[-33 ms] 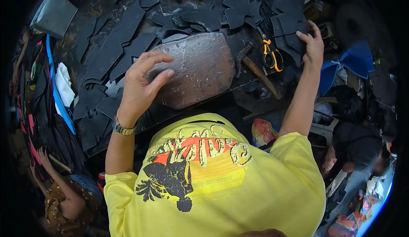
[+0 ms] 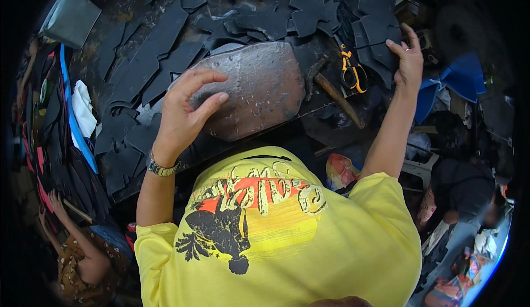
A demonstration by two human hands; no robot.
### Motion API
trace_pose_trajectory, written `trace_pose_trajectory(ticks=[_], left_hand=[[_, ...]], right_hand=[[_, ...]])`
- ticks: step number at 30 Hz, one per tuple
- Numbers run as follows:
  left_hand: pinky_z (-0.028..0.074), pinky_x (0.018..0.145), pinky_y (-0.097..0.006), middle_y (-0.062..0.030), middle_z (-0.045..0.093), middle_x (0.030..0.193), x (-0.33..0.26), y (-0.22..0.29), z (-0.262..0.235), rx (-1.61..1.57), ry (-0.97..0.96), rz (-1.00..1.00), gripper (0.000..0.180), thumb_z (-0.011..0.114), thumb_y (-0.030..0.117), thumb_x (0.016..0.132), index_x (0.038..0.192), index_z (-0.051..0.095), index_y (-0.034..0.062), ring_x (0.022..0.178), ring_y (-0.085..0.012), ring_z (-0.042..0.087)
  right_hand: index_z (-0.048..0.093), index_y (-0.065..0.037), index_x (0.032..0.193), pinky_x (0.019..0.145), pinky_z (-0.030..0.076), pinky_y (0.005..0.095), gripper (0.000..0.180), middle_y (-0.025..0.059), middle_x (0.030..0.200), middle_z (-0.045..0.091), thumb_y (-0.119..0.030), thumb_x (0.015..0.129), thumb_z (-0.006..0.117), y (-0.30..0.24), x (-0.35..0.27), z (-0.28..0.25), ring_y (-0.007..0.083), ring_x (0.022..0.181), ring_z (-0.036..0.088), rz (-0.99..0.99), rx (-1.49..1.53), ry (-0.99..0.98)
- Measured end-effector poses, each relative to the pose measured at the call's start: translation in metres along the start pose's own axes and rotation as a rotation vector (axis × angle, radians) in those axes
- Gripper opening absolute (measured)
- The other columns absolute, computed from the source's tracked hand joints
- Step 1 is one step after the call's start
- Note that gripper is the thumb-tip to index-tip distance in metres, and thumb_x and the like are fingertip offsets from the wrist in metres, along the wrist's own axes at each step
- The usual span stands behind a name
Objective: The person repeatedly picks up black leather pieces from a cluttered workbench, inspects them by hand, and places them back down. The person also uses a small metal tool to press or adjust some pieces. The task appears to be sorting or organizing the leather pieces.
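Observation:
My left hand hovers over the left part of a worn brown slab, with thumb and forefinger apart and nothing between them. A metal watch is on that wrist. My right hand is at the far right edge of a stack of flat black sheet pieces. Its thumb and fingers close round the edge of a black sheet piece; the fingertips are partly hidden. Beside the stack lie scissors with orange and black handles. A hammer with a wooden handle rests between them and the slab.
Several cut black pieces cover the dark table. A grey metal container stands at the far left, near a blue strip. Another person's arm shows at lower left. Blue sheet material is at right.
Both hands have shifted very slightly to the right. The slab, scissors and hammer stay where they were.

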State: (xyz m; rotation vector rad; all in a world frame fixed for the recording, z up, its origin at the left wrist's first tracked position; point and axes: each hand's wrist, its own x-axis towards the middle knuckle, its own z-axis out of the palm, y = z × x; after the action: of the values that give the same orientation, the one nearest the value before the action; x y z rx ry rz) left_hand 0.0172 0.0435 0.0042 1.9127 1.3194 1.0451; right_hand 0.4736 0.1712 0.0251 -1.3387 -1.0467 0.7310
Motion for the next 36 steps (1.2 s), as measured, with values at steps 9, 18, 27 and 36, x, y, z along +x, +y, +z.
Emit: trace_pose_trajectory(ticks=[9,18,27,36], left_hand=[[0.034,0.122,-0.046,-0.012,0.047,0.159,-0.012,-0.034,0.018,-1.51,-0.099,-0.335,0.095,0.081,0.052,0.085,0.159,0.039,0.0094,0.149,-0.0291,0.043],[0.036,0.121,-0.057,-0.0242,0.053,0.147,-0.017,-0.041,0.017,-1.817,-0.024,-0.124,0.113,0.077,0.065,0.082,0.16,0.026,0.0014,0.139,-0.0406,0.051],[0.034,0.122,-0.057,-0.025,0.047,0.153,-0.027,-0.025,0.021,-1.674,0.368,-0.07,0.09,0.062,0.059,0.095,0.161,0.029,0.0062,0.147,-0.0409,0.042],[0.053,0.109,-0.046,-0.0168,0.062,0.139,-0.045,-0.042,-0.012,-1.259,0.466,-0.286,0.042,0.053,0.005,0.105,0.147,0.049,0.0054,0.129,-0.0337,0.061]], right_hand=[[0.06,-0.007,0.144,0.107,0.043,0.034,0.079,0.0023,0.14,0.062,-0.005,0.069,0.086,-0.039,-0.12,0.105,0.0196,0.132,0.054,-0.036,0.208,-0.882],[0.049,0.003,0.15,0.102,0.051,0.0287,0.058,0.01,0.135,0.066,-0.005,0.096,0.069,-0.005,-0.197,0.152,0.0143,0.117,0.064,0.578,0.236,-1.27],[0.065,0.0,0.127,0.094,0.052,0.0273,0.032,0.0038,0.113,0.07,-0.009,0.097,0.071,-0.018,-0.189,0.141,0.0099,0.106,0.062,0.268,0.071,-1.216],[0.074,0.003,0.11,0.083,0.053,0.0298,0.022,0.0109,0.096,0.073,-0.01,0.092,0.075,-0.003,-0.129,0.155,0.0203,0.088,0.069,-0.363,-0.534,-1.041]])
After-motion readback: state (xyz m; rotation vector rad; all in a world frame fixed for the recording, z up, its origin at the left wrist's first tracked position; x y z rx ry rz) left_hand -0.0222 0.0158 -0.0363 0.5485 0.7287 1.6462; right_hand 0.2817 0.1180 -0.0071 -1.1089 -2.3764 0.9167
